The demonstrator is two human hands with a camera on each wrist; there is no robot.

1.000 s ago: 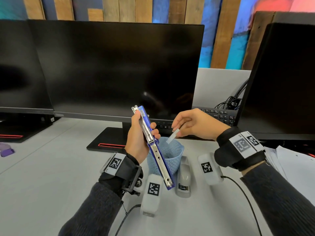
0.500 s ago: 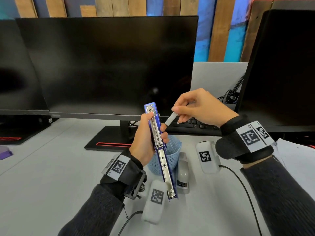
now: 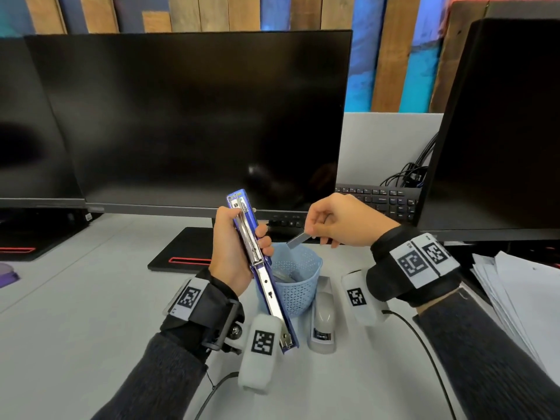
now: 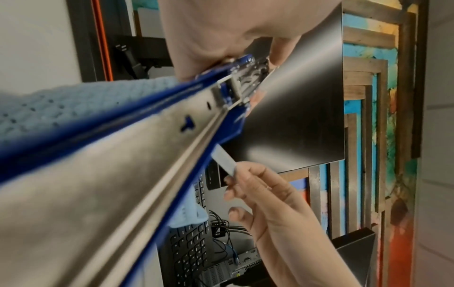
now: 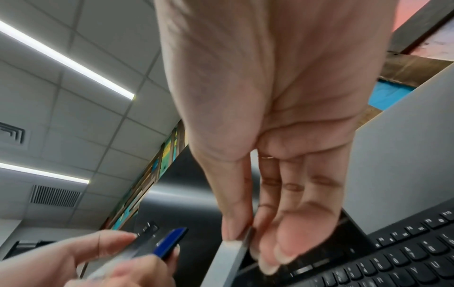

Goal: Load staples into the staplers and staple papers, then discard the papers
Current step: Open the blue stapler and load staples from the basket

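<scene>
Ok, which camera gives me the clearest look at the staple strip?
The left wrist view: the staple strip shows sharp, pinched in the right hand, beside the blue stapler. The head view shows it small above the basket; the right wrist view shows it blurred, edge-on.

Two forearms in dark grey knit sleeves. Each wrist wears a black strap with white panels printed with black square codes. The left hand has one panel on its strap; the right hand has two side by side, plus a thin ring. White camera pods with square codes hang under both wrists, trailing black cables.
</scene>
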